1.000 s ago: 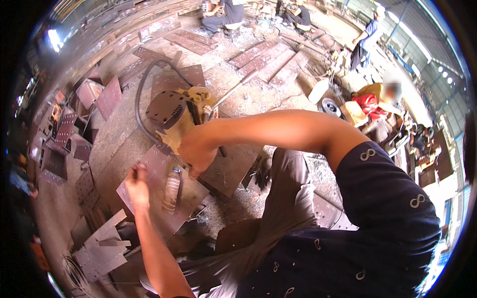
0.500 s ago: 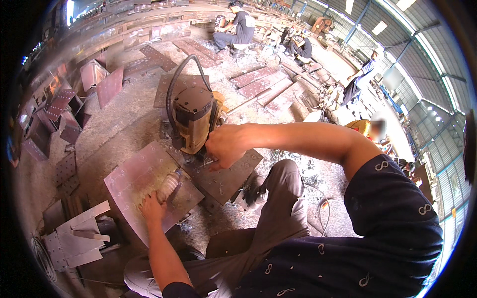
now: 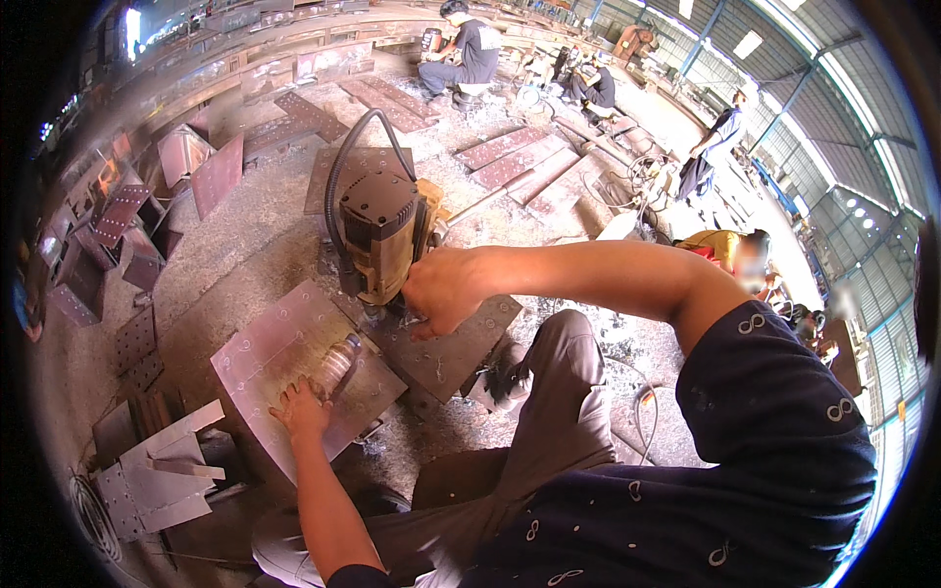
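A yellow and black magnetic drill (image 3: 380,235) stands upright on a dark steel plate (image 3: 466,343), its black corrugated hose arching over the top. My right hand (image 3: 446,289) is closed at the drill's lower right side; the exact part inside the fingers is hidden. On a flat steel plate (image 3: 257,343) with small round marks, my left hand (image 3: 302,409) lies with its fingers spread. Just beyond those fingers a clear plastic bottle (image 3: 335,365) lies tilted on the plate, close to the hand.
Drilled steel brackets (image 3: 123,211) crowd the left side. Cut plates (image 3: 162,470) and a coiled wire (image 3: 93,514) lie near left. Long flat plates (image 3: 520,162) rest beyond the drill. A cable (image 3: 642,421) loops right of my knee. Several people work farther back, one seated (image 3: 472,54).
The view has shifted slightly, so the plate and bottle appear a little farther right. Both hands keep their places on the plate and at the drill.
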Demonstrator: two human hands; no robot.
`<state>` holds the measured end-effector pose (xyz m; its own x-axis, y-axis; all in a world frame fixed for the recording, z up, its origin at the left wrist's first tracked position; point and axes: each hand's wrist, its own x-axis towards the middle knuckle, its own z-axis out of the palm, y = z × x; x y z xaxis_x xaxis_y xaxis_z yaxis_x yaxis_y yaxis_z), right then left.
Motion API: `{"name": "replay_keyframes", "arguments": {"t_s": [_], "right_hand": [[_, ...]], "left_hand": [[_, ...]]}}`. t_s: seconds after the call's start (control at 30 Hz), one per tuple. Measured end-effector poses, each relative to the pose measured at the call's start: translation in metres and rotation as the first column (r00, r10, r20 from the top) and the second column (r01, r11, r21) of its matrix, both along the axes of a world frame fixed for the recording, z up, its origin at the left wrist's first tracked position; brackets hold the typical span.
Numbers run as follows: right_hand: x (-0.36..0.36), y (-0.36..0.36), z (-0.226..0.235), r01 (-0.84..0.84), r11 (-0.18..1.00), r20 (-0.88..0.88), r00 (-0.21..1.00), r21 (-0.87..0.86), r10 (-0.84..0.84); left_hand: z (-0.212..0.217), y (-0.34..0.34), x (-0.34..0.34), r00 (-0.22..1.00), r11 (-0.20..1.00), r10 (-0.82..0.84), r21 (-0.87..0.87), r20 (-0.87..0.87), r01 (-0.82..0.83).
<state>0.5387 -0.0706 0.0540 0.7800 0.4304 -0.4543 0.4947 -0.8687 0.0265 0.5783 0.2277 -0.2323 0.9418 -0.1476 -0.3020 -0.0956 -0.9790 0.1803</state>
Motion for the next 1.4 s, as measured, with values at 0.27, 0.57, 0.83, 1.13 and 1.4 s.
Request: {"name": "replay_keyframes", "arguments": {"t_s": [0.27,0.57,0.83,1.13,1.4], "right_hand": [[0.0,0.002,0.003,-0.054,0.998,0.021,0.998,0.024,0.053],[0.013,-0.004,-0.004,-0.184,0.98,-0.044,0.981,0.081,0.188],[0.018,-0.008,-0.003,-0.243,0.969,-0.259,0.933,0.053,0.248],[0.013,-0.011,0.005,-0.169,0.968,-0.124,0.973,0.188,0.194],[0.0,-0.014,-0.008,-0.143,0.957,-0.008,0.989,0.252,0.15]], "left_hand": [[0.104,-0.003,0.02,0.997,0.965,-0.069,-0.251,0.04,0.076],[0.142,0.024,-0.058,0.891,0.936,-0.305,-0.279,-0.336,0.215],[0.14,0.034,-0.043,0.982,0.878,-0.179,-0.459,-0.05,0.137],[0.143,0.015,-0.078,0.921,0.918,-0.333,-0.293,-0.204,0.267],[0.131,0.008,-0.083,0.915,0.934,-0.329,-0.224,-0.235,0.278]]}}
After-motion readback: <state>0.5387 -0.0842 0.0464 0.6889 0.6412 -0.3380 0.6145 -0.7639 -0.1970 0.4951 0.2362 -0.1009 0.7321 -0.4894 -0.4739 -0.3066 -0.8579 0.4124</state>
